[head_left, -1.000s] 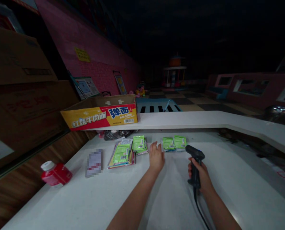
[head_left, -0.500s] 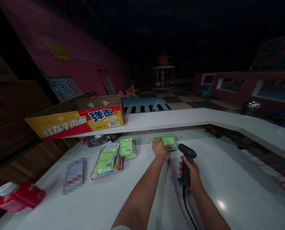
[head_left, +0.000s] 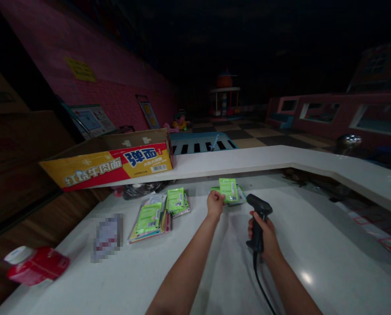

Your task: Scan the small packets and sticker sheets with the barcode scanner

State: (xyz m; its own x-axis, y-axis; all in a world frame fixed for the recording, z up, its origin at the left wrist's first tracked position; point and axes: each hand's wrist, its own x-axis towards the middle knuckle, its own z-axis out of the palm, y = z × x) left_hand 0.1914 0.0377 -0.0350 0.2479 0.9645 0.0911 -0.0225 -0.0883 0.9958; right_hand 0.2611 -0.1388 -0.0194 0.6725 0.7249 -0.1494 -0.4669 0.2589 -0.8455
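Note:
My left hand (head_left: 215, 204) pinches a flat green packet (head_left: 228, 189) by its lower left corner. The packet is lifted in front of a few more green packets (head_left: 241, 195), which lie on the white counter. My right hand (head_left: 262, 232) is wrapped round the handle of a black barcode scanner (head_left: 258, 223). Its head points left toward the packet, and its cable runs down to the bottom edge. To the left lies a stack of flat packets (head_left: 149, 218) with green ones on top. Touching its right side is a smaller pile of green packets (head_left: 176, 200).
A yellow and red cardboard box (head_left: 116, 164) stands on the raised white ledge (head_left: 234, 159). A red bottle with a white cap (head_left: 37, 264) lies at the counter's left, near a blurred-out item (head_left: 107, 238). A black plastic bag (head_left: 141, 190) sits under the ledge.
My left hand has raised one green packet off the pile and tilted it upright. My right hand still grips the scanner in nearly the same place. The view has shifted slightly.

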